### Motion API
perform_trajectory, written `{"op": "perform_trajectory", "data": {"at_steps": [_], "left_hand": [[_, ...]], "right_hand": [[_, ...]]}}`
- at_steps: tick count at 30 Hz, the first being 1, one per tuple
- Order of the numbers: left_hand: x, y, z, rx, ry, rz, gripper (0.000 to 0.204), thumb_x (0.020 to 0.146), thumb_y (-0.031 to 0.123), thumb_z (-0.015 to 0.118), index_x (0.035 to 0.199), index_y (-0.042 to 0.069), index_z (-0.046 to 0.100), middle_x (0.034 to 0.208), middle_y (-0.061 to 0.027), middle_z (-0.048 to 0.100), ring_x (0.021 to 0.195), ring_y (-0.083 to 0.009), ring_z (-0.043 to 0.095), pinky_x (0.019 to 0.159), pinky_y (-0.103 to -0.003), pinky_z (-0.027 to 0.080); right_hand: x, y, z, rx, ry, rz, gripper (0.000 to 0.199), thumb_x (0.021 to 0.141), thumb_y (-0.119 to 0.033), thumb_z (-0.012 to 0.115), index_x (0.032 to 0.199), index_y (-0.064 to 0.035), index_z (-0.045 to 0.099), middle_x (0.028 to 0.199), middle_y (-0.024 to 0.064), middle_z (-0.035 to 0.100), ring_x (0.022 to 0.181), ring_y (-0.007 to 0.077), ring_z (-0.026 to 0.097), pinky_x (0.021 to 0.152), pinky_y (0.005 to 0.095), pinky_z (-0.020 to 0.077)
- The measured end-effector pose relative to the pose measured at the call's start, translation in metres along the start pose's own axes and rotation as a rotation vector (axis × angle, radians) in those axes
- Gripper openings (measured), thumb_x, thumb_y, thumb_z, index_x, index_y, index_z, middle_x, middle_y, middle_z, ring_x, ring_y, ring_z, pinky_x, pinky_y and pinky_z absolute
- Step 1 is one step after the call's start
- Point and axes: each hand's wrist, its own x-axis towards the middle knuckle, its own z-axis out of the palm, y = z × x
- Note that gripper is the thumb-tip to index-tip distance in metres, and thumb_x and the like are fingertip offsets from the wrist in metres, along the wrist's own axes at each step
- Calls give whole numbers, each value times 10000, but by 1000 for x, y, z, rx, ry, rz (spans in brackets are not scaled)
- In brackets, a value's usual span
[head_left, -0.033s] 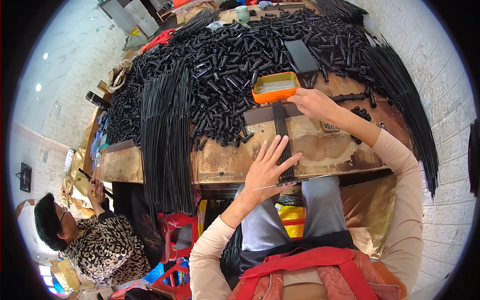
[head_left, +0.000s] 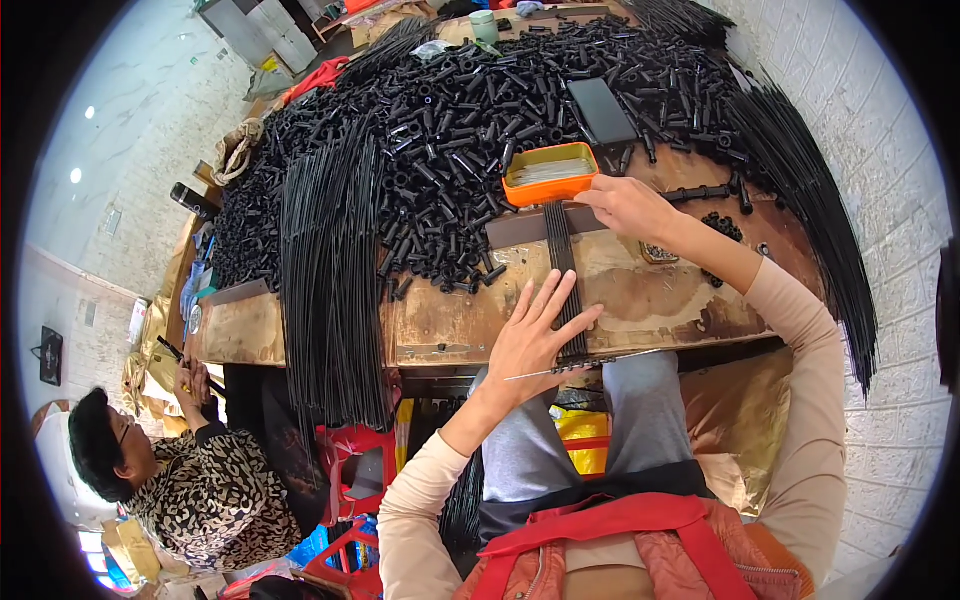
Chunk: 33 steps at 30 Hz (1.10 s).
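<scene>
My left hand (head_left: 543,335) lies flat, fingers spread, on a narrow row of thin black rods (head_left: 560,235) laid side by side on the table. Near the table's front edge a thin metal wire (head_left: 630,356) crosses the rods' near ends, partly hidden by that hand. My right hand (head_left: 630,210) is closed, its fingertips at the near right corner of an orange plastic box (head_left: 552,190). Pale thin pins or wires (head_left: 550,172) lie inside the box. The rods' far ends meet the box's near side.
Black tubular parts (head_left: 470,110) are heaped across the table. Long black rod bundles (head_left: 335,280) hang over the front edge at left, and others (head_left: 800,170) at right. A phone (head_left: 602,112) lies on the heap. A co-worker (head_left: 215,480) sits at left; a white wall (head_left: 890,250) is at right.
</scene>
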Motion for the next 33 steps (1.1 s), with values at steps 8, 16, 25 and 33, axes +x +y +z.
{"op": "perform_trajectory", "data": {"at_steps": [8, 16, 25, 33], "left_hand": [[1, 1, -2, 21, -23, -9, 794, 737, 479, 734, 1443, 280, 431, 1557, -163, 251, 1453, -331, 215, 1175, -496, 186], [-1, 0, -2, -8, -16, -13, 794, 733, 466, 745, 1440, 278, 435, 1561, -159, 246, 1455, -324, 214, 1178, -483, 192], [2, 2, -4, -56, -11, -3, 776, 742, 451, 742, 1436, 270, 443, 1559, -156, 251, 1453, -323, 218, 1174, -481, 208], [2, 2, -4, -33, -17, -6, 767, 748, 457, 733, 1434, 270, 446, 1561, -154, 249, 1455, -317, 219, 1174, -485, 202]], "right_hand": [[1, 5, 2, -21, -24, -29, 279, 787, 5, 596, 1055, -29, 669, 869, 140, 593, 809, 348, 626, 709, 428, 518], [3, 1, 3, -48, -41, -28, 271, 774, 9, 599, 1034, -14, 668, 851, 138, 585, 803, 342, 621, 707, 433, 516], [17, 17, 8, 39, 0, -170, 223, 801, -13, 605, 1020, 5, 642, 863, 139, 604, 827, 340, 637, 725, 414, 526], [26, 1, 13, 148, 85, -69, 98, 834, -74, 616, 920, -28, 628, 831, 153, 633, 793, 364, 641, 687, 450, 522]]}}
